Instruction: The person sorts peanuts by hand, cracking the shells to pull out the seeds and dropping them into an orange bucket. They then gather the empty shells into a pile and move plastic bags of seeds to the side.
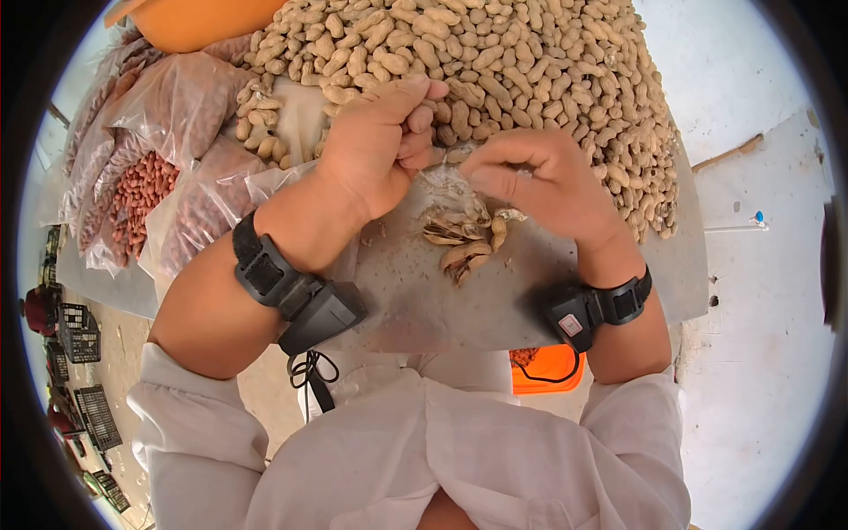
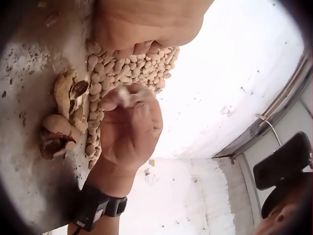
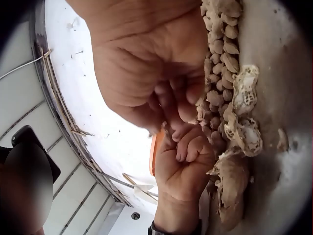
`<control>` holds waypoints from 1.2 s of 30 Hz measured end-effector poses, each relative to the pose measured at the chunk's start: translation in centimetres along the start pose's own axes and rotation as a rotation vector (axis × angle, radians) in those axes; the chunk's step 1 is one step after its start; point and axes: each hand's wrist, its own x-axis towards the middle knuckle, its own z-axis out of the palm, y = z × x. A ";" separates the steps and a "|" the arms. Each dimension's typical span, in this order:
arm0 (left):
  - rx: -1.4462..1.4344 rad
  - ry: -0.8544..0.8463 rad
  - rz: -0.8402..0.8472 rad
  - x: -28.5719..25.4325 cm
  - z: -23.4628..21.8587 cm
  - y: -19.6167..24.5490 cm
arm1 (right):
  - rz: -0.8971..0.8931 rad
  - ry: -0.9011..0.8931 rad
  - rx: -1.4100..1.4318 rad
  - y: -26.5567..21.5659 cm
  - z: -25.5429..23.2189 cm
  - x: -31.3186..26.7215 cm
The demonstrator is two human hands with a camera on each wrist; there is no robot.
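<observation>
peanuts (image 1: pixel 530 71): tan | kernels (image 1: pixel 141 194): reddish | basin (image 1: pixel 199 22): orange | shirt (image 1: pixel 353 450): off-white (plain)

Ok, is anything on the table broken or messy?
Yes: the shells in front of the peanut pile are cracked open, while the pile's peanuts look mostly whole. Crumbs also dot the table. It's probably just shelling mess.

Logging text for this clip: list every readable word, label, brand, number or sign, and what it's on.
No text is readable.
White label on the right wrist's black device: too small.
Pale marking on that device, left wrist view: too small and blurred.
</observation>
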 end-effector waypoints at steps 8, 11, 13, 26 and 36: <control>0.007 -0.052 0.008 0.2 -0.4 -0.2 | -0.067 0.300 -0.652 2.7 -1.7 0.6; 0.068 -0.055 0.018 0.0 -0.2 -0.2 | -0.033 0.221 -0.743 2.6 -1.4 0.7; 0.089 -0.056 0.019 -0.1 0.0 -0.2 | -0.016 0.196 -0.791 2.5 -1.2 0.7; 0.168 -0.112 0.025 -0.1 -0.1 -0.3 | -0.069 0.286 -0.670 2.6 -1.5 0.7; 0.456 -0.175 0.160 -0.8 0.9 -1.0 | -0.013 0.221 0.637 1.9 -0.4 1.0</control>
